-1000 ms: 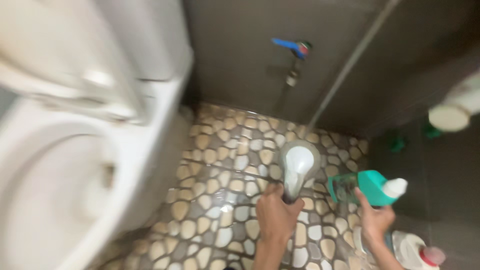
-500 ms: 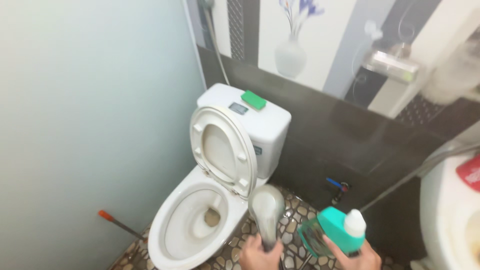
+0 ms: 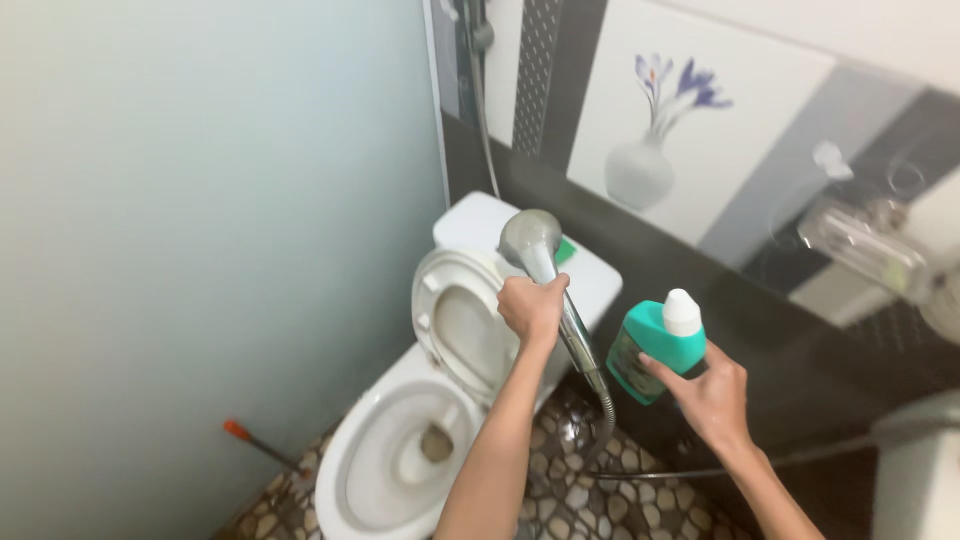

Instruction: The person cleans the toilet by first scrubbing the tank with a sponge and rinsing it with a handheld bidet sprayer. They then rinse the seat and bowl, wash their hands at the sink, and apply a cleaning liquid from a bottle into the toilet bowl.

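My left hand (image 3: 533,306) is clenched around the handle of a silver shower head (image 3: 531,240), fingers wrapped tight, with the round spray face rising just above the knuckles. The handle runs down past the heel of that hand into a metal hose (image 3: 607,425) that drops toward the floor and trails off to the right. My right hand (image 3: 712,396) grips a teal bottle (image 3: 652,350) from below and behind, fingertips pressed on its side; its white cap (image 3: 682,311) sits above my fingers, and the bottle tilts slightly. The two hands are near each other but apart, the bottle just right of the hose.

Behind and below my left fingers stands a white toilet (image 3: 385,470) with its seat and lid (image 3: 455,325) raised against the cistern (image 3: 590,280). A green patch shows on the cistern beside the shower head. Far left of the bowl, an orange-tipped handle (image 3: 250,442) leans by the pale wall. Pebble-patterned floor (image 3: 570,500) lies beneath my forearms.
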